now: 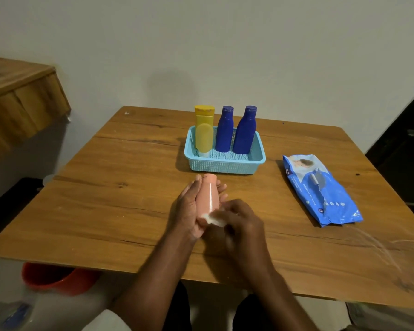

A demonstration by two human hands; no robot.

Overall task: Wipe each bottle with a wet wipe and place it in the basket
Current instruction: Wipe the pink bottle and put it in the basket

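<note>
My left hand (189,209) cradles a pink bottle (208,199) just above the worktop (105,211), fingers curled round its far side and thumb side wrapped along the near edge, so the grip is closed on the bottle. The bottle lies tilted, its cap (209,179) pointing away from me toward the basket and its base toward my body. My right hand (239,223) pinches a white wet wipe (215,219) between fingers and thumb and presses it against the lower end of the pink bottle; that hand is blurred, so I cannot tell the finger positions finely, but its grip is closed on the wipe.

Beyond my hands, near the middle of the worktop, sits a light blue basket (225,167). Three bottles stand upright in it in a row: a yellow bottle (204,134) on the left, standing on its cap, then a blue bottle (224,130), then a second blue bottle (245,132) on the right. The two blue ones stand just beside each other.

To the right of the basket, well apart from my hands, a blue pack of wet wipes (320,189) lies flat on the worktop. Under the worktop's near left edge, something red (55,278) shows on the floor.
</note>
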